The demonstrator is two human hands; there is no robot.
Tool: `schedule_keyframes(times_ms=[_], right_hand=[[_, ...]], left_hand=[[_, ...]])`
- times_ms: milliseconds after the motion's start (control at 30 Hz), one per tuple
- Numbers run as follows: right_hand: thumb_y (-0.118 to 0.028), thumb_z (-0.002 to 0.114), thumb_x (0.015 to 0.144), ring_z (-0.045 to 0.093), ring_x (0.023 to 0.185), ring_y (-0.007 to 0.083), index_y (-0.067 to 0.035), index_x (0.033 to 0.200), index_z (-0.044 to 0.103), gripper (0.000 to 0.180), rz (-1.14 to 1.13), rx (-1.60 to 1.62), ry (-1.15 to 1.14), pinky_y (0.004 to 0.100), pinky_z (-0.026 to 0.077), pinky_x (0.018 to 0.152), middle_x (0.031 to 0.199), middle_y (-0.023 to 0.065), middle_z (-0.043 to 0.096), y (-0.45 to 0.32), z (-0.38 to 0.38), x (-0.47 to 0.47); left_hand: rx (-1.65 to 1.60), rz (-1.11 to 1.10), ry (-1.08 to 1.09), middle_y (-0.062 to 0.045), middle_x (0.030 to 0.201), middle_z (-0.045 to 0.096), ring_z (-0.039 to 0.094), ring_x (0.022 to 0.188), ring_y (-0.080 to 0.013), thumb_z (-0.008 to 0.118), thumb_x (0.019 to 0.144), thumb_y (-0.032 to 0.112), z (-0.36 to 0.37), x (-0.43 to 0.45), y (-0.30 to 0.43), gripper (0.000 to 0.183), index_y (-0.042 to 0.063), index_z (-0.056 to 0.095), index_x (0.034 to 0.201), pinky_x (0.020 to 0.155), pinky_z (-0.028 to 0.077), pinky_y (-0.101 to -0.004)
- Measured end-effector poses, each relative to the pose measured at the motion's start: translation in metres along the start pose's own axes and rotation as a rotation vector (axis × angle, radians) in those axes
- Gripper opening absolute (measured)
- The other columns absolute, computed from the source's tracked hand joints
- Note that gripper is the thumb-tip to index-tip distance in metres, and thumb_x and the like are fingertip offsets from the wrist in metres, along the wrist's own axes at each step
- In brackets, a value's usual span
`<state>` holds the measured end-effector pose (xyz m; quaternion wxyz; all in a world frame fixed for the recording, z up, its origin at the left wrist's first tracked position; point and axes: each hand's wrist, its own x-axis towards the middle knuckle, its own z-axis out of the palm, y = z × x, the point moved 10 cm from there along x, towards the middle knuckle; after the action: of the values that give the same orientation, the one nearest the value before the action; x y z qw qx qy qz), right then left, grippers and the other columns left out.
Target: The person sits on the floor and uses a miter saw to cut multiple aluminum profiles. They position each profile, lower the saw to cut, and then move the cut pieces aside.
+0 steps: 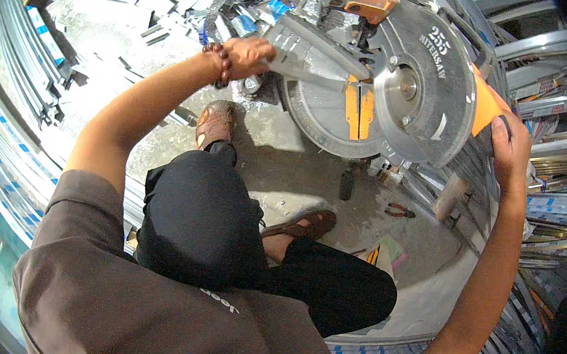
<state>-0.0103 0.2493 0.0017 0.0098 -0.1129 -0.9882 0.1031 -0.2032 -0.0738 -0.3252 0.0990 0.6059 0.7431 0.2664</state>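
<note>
A mitre saw (430,40) with a dark guard and an orange motor housing stands on the floor before me. My right hand (513,148) is closed around its orange and black handle (483,106). The round blade (397,87) shows beside the orange slotted insert (359,113) of the turntable. At the saw's left side, my left hand (245,57) grips a thin metal strip (310,76). This strip lies along the fence (317,44) and reaches toward the blade. Hand and strip are slightly blurred, and a beaded bracelet circles that wrist.
Metal offcuts (252,9) are heaped behind and left of the saw. Long metal profiles (27,41) lie along the left; more fill a rack (558,149) at right. Red-handled pliers (400,210) and a hammer (451,196) are near my right side. My sandalled feet are close to the saw.
</note>
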Motion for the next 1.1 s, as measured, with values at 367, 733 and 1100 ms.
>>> schedule_keyframes(times_ms=[367, 733, 1100], right_hand=[[-0.026, 0.056, 0.09, 0.065, 0.12, 0.0318, 0.007, 0.117, 0.069, 0.045, -0.005, 0.128, 0.016, 0.0342, 0.045, 0.104, 0.127, 0.0234, 0.068, -0.013, 0.001, 0.002], [-0.025, 0.051, 0.091, 0.06, 0.127, 0.0318, 0.008, 0.123, 0.066, 0.049, -0.081, 0.035, -0.002, 0.0377, 0.04, 0.111, 0.134, 0.0204, 0.066, -0.014, 0.009, -0.007], [-0.026, 0.062, 0.084, 0.069, 0.091, 0.0394, 0.001, 0.092, 0.072, 0.031, -0.126, -0.058, 0.142, 0.0434, 0.055, 0.083, 0.095, 0.0205, 0.072, -0.022, 0.007, -0.022]], left_hand=[[0.218, -0.84, -0.302, -0.017, 0.126, 0.069, 0.065, 0.119, -0.0362, 0.071, 0.073, 0.077, -0.011, 0.059, -0.112, 0.094, 0.016, 0.052, 0.142, 0.101, 0.05, -0.0474], [0.109, -0.756, -0.269, -0.016, 0.124, 0.07, 0.066, 0.118, -0.0351, 0.072, 0.076, 0.075, 0.013, 0.079, -0.116, 0.098, 0.016, 0.046, 0.15, 0.095, 0.054, -0.0461], [0.137, -0.752, -0.243, -0.021, 0.128, 0.067, 0.063, 0.122, -0.0374, 0.072, 0.07, 0.08, 0.017, 0.082, -0.122, 0.109, 0.009, 0.047, 0.148, 0.101, 0.051, -0.0439]])
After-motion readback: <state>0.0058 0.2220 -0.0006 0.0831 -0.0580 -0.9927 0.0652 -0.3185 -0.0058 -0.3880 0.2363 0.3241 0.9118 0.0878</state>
